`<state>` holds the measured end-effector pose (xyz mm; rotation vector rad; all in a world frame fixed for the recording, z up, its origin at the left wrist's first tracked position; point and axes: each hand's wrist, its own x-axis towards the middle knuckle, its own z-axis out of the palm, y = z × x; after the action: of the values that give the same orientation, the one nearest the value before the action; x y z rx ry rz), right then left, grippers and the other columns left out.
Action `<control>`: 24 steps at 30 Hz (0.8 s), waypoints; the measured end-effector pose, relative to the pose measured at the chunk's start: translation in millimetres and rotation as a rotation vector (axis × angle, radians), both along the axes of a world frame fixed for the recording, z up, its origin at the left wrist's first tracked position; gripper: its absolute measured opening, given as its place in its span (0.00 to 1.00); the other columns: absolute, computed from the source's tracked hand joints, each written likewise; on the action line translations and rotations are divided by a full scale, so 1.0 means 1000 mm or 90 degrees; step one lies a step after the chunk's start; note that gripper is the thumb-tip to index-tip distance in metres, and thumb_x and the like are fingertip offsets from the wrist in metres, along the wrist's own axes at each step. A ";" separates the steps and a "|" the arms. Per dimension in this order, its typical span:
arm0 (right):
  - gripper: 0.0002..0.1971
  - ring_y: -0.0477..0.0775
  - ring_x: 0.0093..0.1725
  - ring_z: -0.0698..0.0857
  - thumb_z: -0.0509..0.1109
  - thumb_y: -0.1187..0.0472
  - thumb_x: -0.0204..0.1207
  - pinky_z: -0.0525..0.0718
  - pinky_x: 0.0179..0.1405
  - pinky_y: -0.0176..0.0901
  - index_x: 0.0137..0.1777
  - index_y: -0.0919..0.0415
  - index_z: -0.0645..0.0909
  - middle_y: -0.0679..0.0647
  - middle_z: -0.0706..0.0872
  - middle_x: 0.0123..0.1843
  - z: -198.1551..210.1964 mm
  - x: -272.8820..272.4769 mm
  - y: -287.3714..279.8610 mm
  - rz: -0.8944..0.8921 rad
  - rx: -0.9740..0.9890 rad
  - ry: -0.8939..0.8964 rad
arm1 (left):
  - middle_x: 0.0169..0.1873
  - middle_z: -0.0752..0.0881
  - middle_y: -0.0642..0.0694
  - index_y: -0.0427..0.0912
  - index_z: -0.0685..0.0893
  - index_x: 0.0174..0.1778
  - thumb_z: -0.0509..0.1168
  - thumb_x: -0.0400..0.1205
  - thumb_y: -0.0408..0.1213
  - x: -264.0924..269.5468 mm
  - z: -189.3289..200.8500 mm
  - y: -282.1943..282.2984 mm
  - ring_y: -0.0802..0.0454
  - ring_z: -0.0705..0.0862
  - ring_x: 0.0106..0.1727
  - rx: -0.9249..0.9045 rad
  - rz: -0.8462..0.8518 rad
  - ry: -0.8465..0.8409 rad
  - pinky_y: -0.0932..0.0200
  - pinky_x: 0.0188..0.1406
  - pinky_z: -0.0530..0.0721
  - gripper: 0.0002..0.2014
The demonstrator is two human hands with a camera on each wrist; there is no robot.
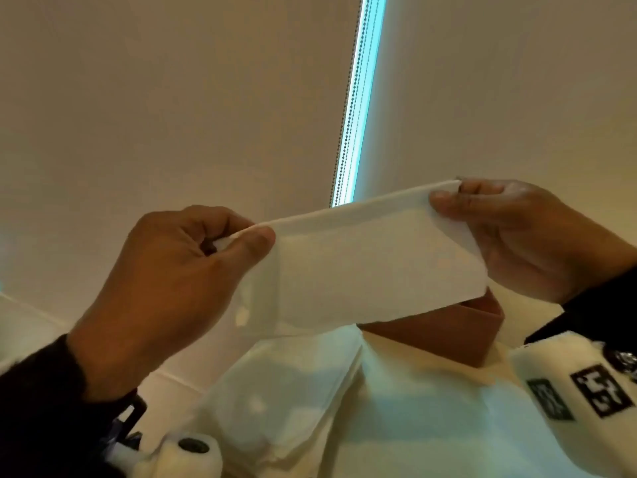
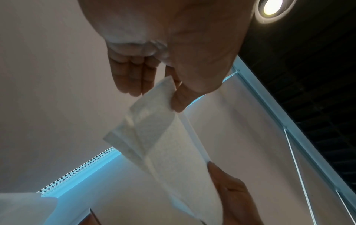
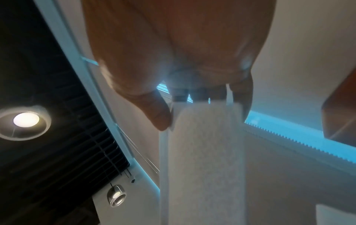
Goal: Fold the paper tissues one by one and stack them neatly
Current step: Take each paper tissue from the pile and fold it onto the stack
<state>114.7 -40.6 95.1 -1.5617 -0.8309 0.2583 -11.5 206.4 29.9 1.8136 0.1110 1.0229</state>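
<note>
While the head view shows the left hand [image 1: 165, 270] at 9 o'clock and right hand [image 1: 524, 236] at 3 pinching a tissue [image 1: 362, 267] stretched aloft above the stack [image 1: 286, 401], both wrist views confirm thumb-and-finger pinches; the halving fold seems next, needing matched corners.

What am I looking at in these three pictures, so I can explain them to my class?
No machine here: a person's two bare hands, filmed by three worn cameras. The head view looks from the forehead; the other two look along each wrist at the fingers. The left hand and the right hand each pinch one end of a white paper tissue, stretched between them in the air. Below it lie more white tissues on a pale surface, and behind stands a brown box. The white padded bands with black square marks on the wrists seem to carry the wrist cameras. The wrist views also show a ceiling lamp.
</note>
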 end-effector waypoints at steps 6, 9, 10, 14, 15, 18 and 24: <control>0.15 0.59 0.42 0.90 0.70 0.67 0.66 0.90 0.36 0.47 0.54 0.63 0.86 0.62 0.91 0.46 -0.004 0.012 0.035 0.106 0.012 0.098 | 0.32 0.92 0.54 0.65 0.89 0.43 0.69 0.60 0.59 -0.020 -0.010 0.007 0.55 0.90 0.27 -0.085 -0.018 -0.038 0.55 0.24 0.85 0.16; 0.18 0.57 0.37 0.90 0.74 0.70 0.63 0.90 0.34 0.46 0.55 0.67 0.84 0.62 0.90 0.42 -0.018 0.030 0.054 0.070 -0.051 0.117 | 0.30 0.92 0.54 0.69 0.88 0.44 0.79 0.60 0.57 -0.031 -0.026 0.007 0.54 0.90 0.27 -0.071 0.000 -0.005 0.56 0.20 0.86 0.17; 0.18 0.55 0.34 0.89 0.76 0.71 0.63 0.89 0.33 0.44 0.55 0.67 0.85 0.61 0.89 0.40 -0.026 0.036 0.064 0.040 -0.089 0.105 | 0.30 0.91 0.55 0.70 0.88 0.44 0.80 0.60 0.58 -0.033 -0.034 0.007 0.55 0.89 0.27 -0.045 0.012 0.015 0.56 0.21 0.86 0.17; 0.07 0.48 0.35 0.86 0.82 0.68 0.67 0.87 0.39 0.45 0.43 0.57 0.90 0.53 0.88 0.37 -0.067 0.067 0.104 -0.089 -0.344 -0.083 | 0.27 0.87 0.71 0.82 0.84 0.39 0.68 0.60 0.60 -0.028 -0.071 0.006 0.73 0.83 0.26 0.144 0.098 0.168 0.68 0.35 0.87 0.13; 0.07 0.49 0.38 0.87 0.83 0.64 0.66 0.89 0.45 0.50 0.42 0.55 0.90 0.51 0.89 0.38 -0.077 0.074 0.113 -0.097 -0.405 -0.117 | 0.27 0.86 0.72 0.86 0.81 0.36 0.69 0.62 0.58 -0.025 -0.077 0.004 0.72 0.85 0.30 0.189 0.105 0.200 0.66 0.42 0.88 0.13; 0.11 0.48 0.46 0.89 0.84 0.54 0.65 0.90 0.49 0.46 0.46 0.49 0.89 0.47 0.89 0.44 -0.098 0.082 0.129 -0.099 -0.541 -0.190 | 0.35 0.89 0.66 0.96 0.67 0.31 0.67 0.70 0.59 -0.017 -0.085 0.002 0.64 0.87 0.44 0.297 0.099 0.342 0.67 0.52 0.84 0.20; 0.17 0.45 0.44 0.84 0.82 0.47 0.68 0.82 0.41 0.37 0.55 0.50 0.87 0.43 0.84 0.44 -0.113 0.093 0.135 -0.085 -0.627 -0.259 | 0.45 0.86 0.64 0.74 0.76 0.42 0.56 0.76 0.64 -0.010 -0.091 0.004 0.66 0.84 0.49 0.399 0.100 0.429 0.69 0.53 0.82 0.06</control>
<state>207.4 93.9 -18.4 -2.6459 -0.9637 0.2734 -21.4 210.3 -61.6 2.7115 0.3780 0.5270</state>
